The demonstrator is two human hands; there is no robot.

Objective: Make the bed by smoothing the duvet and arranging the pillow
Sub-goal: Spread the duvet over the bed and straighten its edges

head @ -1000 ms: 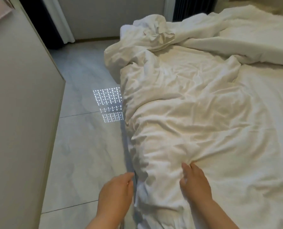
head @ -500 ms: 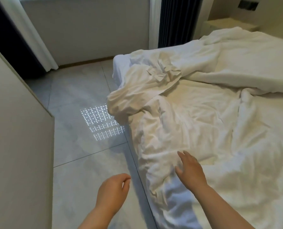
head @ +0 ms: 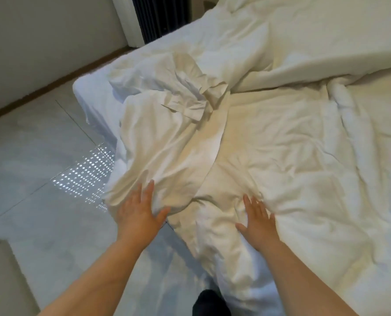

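A bedroom's pale tiled floor (head: 41,167) is filling the left of the view, with a plain wall and a dark curtain (head: 158,17) standing beyond the far left corner of the bed (head: 89,92). The bed is taking up the rest, and a white duvet (head: 292,156) is lying rumpled across it, creased most toward the left edge. A folded-over flap (head: 167,144) of that duvet is running from the near left edge away toward the far left corner, ending there in a crumpled knot. A thick white roll is lying across the far right; whether it is the pillow or more duvet is not showing.

Both hands are lying flat with fingers spread, gripping nothing. The left hand (head: 139,213) is pressing on the near end of the flap at the bed's edge, and the right hand (head: 258,221) is resting on creased cloth beside it, further in. The flap is stretching straight ahead of the left hand, the nearer one, so smoothing is probably calling for a push along that line toward the far corner.
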